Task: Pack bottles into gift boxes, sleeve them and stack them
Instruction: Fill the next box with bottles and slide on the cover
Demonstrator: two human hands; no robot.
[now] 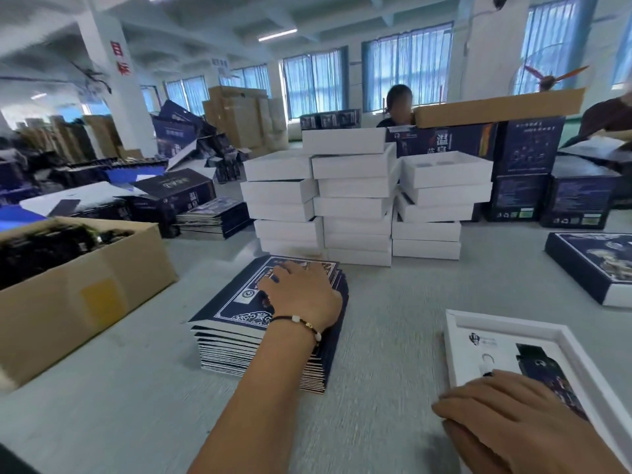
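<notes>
Navy sleeves (236, 323) are lying stacked at 11 o'clock, left hand (301, 292) resting flat on top; right hand (506, 415), seemingly open-fingered, is touching the white gift box (561, 336).

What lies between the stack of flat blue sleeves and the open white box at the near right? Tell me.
In the head view, only bare grey tabletop separates the sleeve stack from the open white box.
</notes>
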